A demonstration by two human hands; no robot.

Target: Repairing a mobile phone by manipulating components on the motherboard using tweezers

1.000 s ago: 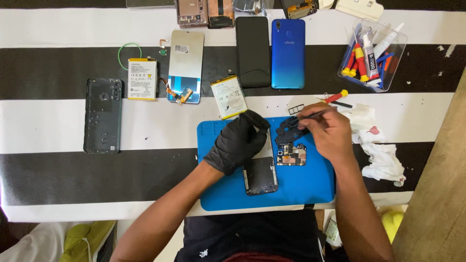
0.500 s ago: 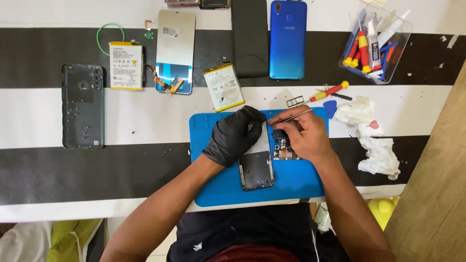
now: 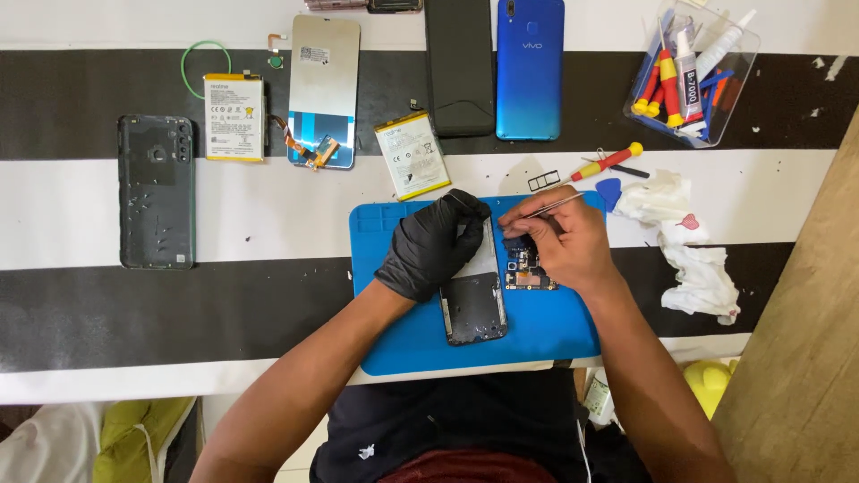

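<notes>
Gripping tweezers, bare right hand works the circuit board; gloved left hand pins the phone frame on blue mat. Looks like mid-teardown; next needs steady, fine tweezer work.

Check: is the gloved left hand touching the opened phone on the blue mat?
Touching. The head view shows the left hand pressed flat over the top of the opened phone, no gap visible.
</notes>
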